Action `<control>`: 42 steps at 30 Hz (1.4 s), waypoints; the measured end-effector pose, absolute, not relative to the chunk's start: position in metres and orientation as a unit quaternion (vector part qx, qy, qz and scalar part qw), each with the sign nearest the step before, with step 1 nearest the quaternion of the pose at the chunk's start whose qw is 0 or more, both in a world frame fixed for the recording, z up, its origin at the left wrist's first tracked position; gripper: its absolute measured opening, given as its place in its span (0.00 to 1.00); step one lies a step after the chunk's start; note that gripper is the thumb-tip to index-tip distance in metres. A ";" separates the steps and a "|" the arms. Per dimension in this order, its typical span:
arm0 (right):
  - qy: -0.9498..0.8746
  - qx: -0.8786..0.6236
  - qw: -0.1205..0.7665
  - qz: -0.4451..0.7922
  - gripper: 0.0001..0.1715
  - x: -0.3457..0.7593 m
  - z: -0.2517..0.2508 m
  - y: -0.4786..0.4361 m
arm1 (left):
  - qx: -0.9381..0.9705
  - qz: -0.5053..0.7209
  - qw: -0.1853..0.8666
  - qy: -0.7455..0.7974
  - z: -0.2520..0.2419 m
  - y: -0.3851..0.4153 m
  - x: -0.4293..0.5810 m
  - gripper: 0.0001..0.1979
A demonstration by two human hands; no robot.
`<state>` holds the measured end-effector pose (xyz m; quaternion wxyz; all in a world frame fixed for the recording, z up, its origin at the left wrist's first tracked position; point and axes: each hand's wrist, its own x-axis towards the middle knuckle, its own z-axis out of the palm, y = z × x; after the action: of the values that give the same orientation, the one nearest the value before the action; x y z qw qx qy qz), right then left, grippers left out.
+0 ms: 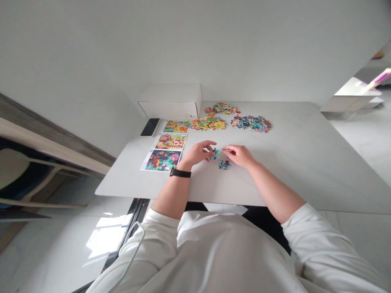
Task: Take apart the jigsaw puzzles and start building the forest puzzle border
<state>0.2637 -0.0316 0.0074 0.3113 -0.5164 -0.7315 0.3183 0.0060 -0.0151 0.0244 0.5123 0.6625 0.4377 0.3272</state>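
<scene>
My left hand (199, 152), with a black band on its wrist, and my right hand (240, 154) meet over the white table (305, 162). Both pinch at a small teal jigsaw piece (214, 154) between their fingertips. A second small cluster of joined pieces (224, 165) lies on the table just in front of my right hand. Three picture cards (166, 146) lie in a column to the left of my left hand.
Piles of loose coloured pieces lie further back: an orange-green pile (209, 123), a smaller one (223, 108) and a blue-red pile (252, 123). A white box (171, 101) and a black phone (150, 127) sit at the back left. A chair (27, 175) stands left of the table.
</scene>
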 end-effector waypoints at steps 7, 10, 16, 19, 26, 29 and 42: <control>-0.770 -0.503 0.262 0.294 0.13 0.267 0.001 -0.028 | 0.720 0.220 0.507 0.420 0.025 -0.016 -0.004 0.20; -0.801 -0.464 0.237 0.295 0.14 0.269 0.000 -0.026 | 0.740 0.186 0.489 0.421 0.025 -0.016 -0.003 0.21; -0.847 -0.413 0.207 0.262 0.18 0.272 0.005 -0.025 | 0.808 0.155 0.358 0.441 0.025 -0.017 0.000 0.17; -0.850 -0.415 0.195 0.259 0.18 0.273 0.005 -0.025 | 0.837 0.145 0.304 0.432 0.027 -0.018 0.002 0.16; -0.847 -0.424 0.181 0.266 0.19 0.273 0.003 -0.024 | 0.868 0.138 0.239 0.413 0.028 -0.022 0.004 0.16; -0.848 -0.421 0.181 0.266 0.19 0.273 0.003 -0.024 | 0.873 0.140 0.240 0.400 0.028 -0.023 0.006 0.14; -0.855 -0.411 0.182 0.258 0.16 0.273 0.005 -0.025 | 0.881 0.131 0.238 0.388 0.026 -0.023 0.009 0.10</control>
<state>0.2730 -0.0252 0.0047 0.1816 -0.4106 -0.8554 0.2583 0.0091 -0.0233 0.0264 0.2375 0.8810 0.3877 0.1307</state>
